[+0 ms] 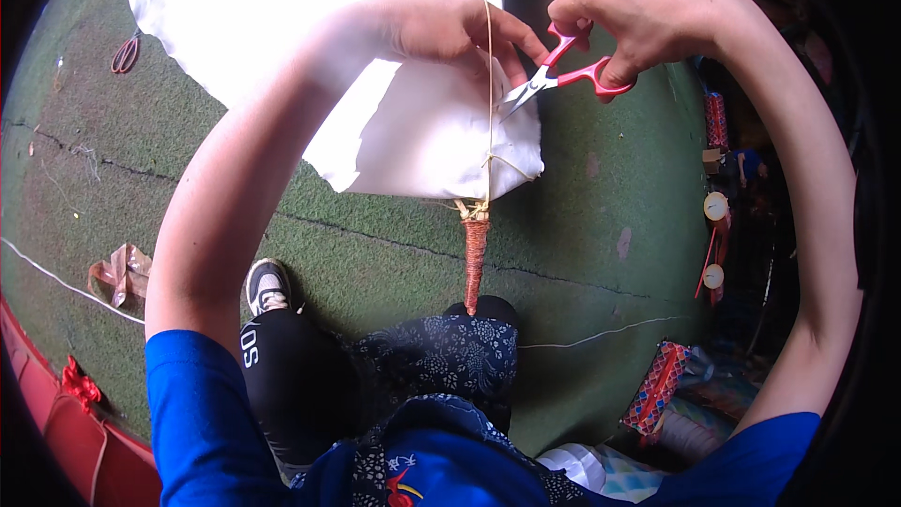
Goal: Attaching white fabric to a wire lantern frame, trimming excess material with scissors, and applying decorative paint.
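Observation:
A large white sheet [422, 145], paper or thin cloth, spreads over a thin pale frame strip [490, 122]. The strip is tied near the sheet's lower corner and runs into a handle [475, 253] wrapped in reddish-brown cord, pointing toward my lap. My left hand [460, 33] is closed on the sheet near its right edge, behind the strip, fingertips close to the blades. In my right hand [638, 14] are scissors [563, 66] with red-and-white handles, my fingers through the loops. Their slightly parted blades lie at the sheet's edge, beside the strip.
Green carpet [601, 216] with dark seams lies below. Another pair of scissors [126, 54] rests at the far left, and a brownish wrapper [122, 272] nearer. At right are pale round-ended cylinders [716, 207] and a patterned red roll [657, 390]. A red edge [56, 385] borders the lower left.

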### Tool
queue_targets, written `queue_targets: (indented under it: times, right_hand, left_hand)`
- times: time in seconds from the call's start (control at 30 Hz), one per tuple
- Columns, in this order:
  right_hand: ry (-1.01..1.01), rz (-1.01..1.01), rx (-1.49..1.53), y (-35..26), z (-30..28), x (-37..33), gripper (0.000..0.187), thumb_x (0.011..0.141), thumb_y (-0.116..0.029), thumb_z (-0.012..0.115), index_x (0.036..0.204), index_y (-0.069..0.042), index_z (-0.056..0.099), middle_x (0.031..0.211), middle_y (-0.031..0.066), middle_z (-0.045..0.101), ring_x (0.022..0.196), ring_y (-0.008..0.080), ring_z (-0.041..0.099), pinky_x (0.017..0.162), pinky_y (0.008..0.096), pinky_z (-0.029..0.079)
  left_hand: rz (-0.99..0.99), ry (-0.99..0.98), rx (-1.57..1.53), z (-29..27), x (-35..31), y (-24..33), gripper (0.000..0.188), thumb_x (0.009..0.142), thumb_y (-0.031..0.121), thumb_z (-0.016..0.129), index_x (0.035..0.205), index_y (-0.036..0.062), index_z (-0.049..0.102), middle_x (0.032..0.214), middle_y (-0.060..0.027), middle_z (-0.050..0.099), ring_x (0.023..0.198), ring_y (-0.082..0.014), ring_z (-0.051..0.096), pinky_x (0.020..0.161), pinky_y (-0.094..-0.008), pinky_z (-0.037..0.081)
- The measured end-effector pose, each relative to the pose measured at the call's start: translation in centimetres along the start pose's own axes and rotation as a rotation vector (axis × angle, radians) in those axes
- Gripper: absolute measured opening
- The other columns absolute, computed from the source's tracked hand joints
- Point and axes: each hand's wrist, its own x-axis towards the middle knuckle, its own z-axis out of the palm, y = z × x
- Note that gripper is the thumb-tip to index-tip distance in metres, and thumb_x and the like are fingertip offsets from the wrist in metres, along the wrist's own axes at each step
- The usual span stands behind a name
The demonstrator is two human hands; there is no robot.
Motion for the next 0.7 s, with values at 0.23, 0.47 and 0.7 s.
queue_targets:
  times: [0.23,0.47,0.7]
  right_hand:
    - [-0.253,-0.042,-0.045,-1.7,-4.7,-0.8,0.043,0.070,-0.034,0.075,0.097,-0.002,0.063,0.095,0.0162,0.060,0.091,0.0320,0.059,0.076,0.0386,0.047]
    - [-0.539,0.141,0.092,-1.3,-5.9,1.0,0.046,0.072,-0.035,0.074,0.101,-0.001,0.062,0.086,0.0171,0.065,0.085,0.0319,0.063,0.072,0.0385,0.048]
    - [-0.585,0.190,0.098,-1.4,-6.2,1.8,0.045,0.073,-0.034,0.073,0.102,-0.001,0.062,0.087,0.0162,0.065,0.084,0.0303,0.063,0.072,0.0372,0.047]
  left_hand:
    - [0.043,-0.125,-0.048,-0.9,0.8,-0.6,0.044,0.081,-0.002,0.059,0.124,0.0035,0.056,0.099,-0.0050,0.067,0.093,-0.0117,0.061,0.087,-0.0252,0.048]
    - [0.052,-0.122,-0.073,-1.2,1.1,-0.7,0.051,0.074,-0.009,0.058,0.123,0.0012,0.056,0.103,-0.0078,0.065,0.100,-0.0110,0.059,0.090,-0.0248,0.046]
    - [0.079,-0.152,-0.116,-2.0,1.3,-1.1,0.052,0.073,-0.010,0.058,0.125,-0.0012,0.054,0.106,-0.0090,0.065,0.103,-0.0116,0.058,0.090,-0.0251,0.046]
